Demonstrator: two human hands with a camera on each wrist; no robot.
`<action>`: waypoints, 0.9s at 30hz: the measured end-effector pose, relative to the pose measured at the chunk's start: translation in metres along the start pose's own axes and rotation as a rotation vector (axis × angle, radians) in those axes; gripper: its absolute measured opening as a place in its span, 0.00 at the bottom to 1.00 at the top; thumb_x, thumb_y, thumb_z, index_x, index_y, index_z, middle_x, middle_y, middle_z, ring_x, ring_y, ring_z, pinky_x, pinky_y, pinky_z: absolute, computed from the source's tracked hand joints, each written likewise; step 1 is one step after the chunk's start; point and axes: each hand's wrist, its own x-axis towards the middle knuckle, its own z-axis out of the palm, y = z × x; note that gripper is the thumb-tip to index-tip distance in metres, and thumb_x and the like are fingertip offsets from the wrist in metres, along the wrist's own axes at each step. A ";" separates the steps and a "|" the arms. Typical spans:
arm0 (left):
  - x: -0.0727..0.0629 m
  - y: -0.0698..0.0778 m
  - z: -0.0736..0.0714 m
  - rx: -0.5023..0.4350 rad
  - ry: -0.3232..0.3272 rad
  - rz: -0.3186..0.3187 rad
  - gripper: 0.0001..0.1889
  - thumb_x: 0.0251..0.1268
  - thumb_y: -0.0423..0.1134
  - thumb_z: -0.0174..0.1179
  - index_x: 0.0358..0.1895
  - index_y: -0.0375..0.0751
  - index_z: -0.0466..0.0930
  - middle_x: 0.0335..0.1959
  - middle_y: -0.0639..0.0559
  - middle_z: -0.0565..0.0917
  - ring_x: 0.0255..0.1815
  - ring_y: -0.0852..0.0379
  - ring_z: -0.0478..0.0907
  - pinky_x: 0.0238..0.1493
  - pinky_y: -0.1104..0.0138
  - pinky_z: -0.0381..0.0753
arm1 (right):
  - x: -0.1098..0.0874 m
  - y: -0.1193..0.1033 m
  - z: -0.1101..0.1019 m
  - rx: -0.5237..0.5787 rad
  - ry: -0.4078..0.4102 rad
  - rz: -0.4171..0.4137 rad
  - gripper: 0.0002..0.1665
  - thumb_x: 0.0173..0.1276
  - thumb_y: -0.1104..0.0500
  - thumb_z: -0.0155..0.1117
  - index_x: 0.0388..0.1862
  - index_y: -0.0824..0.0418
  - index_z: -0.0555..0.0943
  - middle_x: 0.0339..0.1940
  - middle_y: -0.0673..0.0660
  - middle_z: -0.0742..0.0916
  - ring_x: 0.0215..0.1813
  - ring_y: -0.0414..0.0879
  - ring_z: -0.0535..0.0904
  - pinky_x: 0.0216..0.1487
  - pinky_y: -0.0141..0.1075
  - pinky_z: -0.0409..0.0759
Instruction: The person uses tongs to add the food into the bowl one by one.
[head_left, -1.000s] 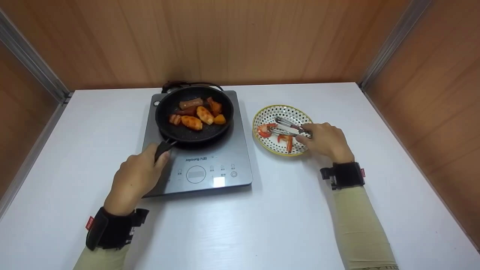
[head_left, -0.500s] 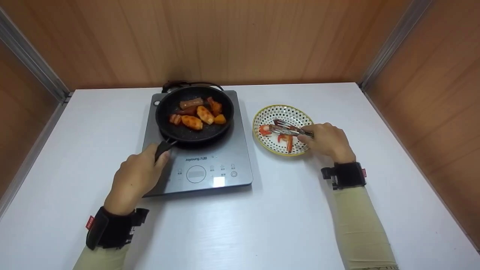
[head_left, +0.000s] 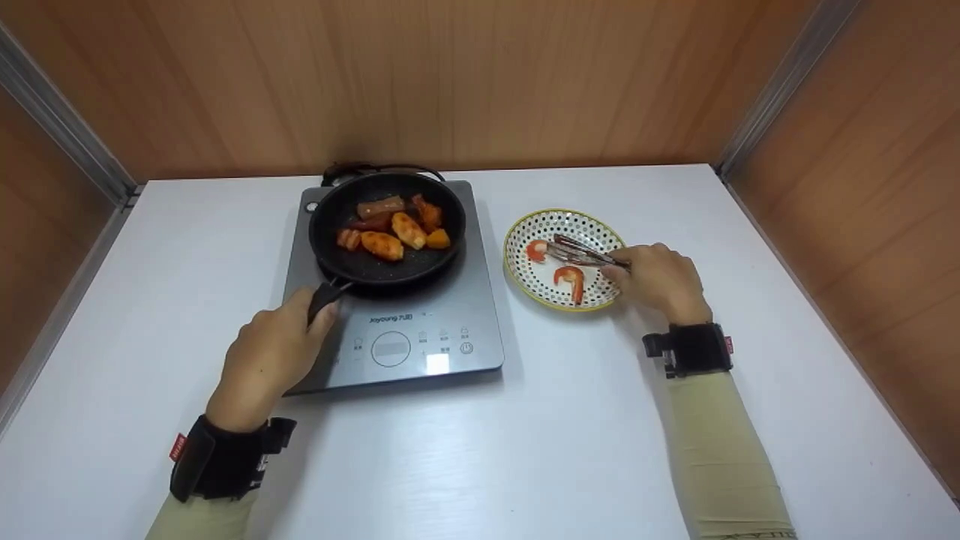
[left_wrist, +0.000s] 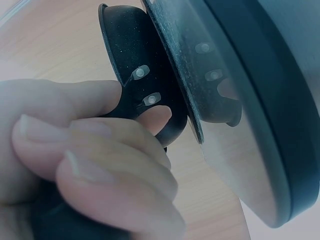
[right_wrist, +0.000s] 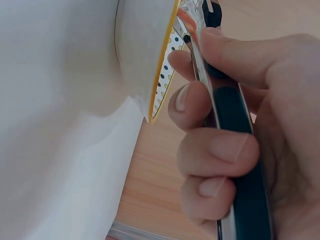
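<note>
On the left, my left hand (head_left: 270, 349) grips the black handle (head_left: 324, 297) of a frying pan (head_left: 352, 262). The left wrist view shows its fingers curled round the handle. My right hand (head_left: 660, 281) holds metal tongs (head_left: 577, 255) over a dotted plate (head_left: 531, 283) with a yellow rim. In the right wrist view the fingers wrap the dark grip of the tongs (right_wrist: 235, 115). At the tong tips is one shrimp (head_left: 536, 250); whether it is firmly pinched I cannot tell. A second shrimp (head_left: 571, 283) lies on the plate, apart from the tips.
The pan stands on a grey induction cooktop (head_left: 461, 300). Inside it lie browned yellow pieces (head_left: 382, 245) and several reddish-brown pieces, one a strip of meat (head_left: 380, 207). A cable (head_left: 409, 166) runs behind. Wooden panels (head_left: 480, 82) enclose the white table (head_left: 465, 450).
The tong arms have come closer together at the left shrimp. That shrimp has shifted slightly up and right on the plate. My left hand and the pan stay nearly still.
</note>
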 end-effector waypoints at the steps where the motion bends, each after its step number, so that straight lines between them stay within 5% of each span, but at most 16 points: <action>1: 0.000 0.000 0.000 0.001 0.001 0.000 0.15 0.87 0.49 0.51 0.44 0.41 0.69 0.25 0.49 0.71 0.25 0.49 0.71 0.23 0.60 0.63 | 0.000 0.000 0.000 -0.002 0.000 0.002 0.27 0.82 0.44 0.61 0.70 0.58 0.82 0.63 0.67 0.86 0.58 0.67 0.83 0.51 0.63 0.78; 13: 0.000 0.000 0.000 -0.001 -0.005 -0.004 0.15 0.87 0.51 0.51 0.44 0.42 0.68 0.24 0.50 0.69 0.24 0.50 0.70 0.23 0.61 0.61 | 0.001 -0.002 0.004 0.028 -0.005 0.020 0.27 0.83 0.45 0.60 0.70 0.60 0.81 0.66 0.67 0.84 0.68 0.70 0.78 0.60 0.66 0.76; 27: 0.000 -0.001 0.000 0.007 -0.009 -0.004 0.15 0.87 0.50 0.51 0.45 0.41 0.68 0.25 0.48 0.72 0.25 0.48 0.71 0.23 0.60 0.62 | 0.002 0.000 0.006 0.023 0.014 0.007 0.24 0.83 0.47 0.60 0.69 0.57 0.83 0.63 0.66 0.86 0.64 0.68 0.81 0.59 0.66 0.76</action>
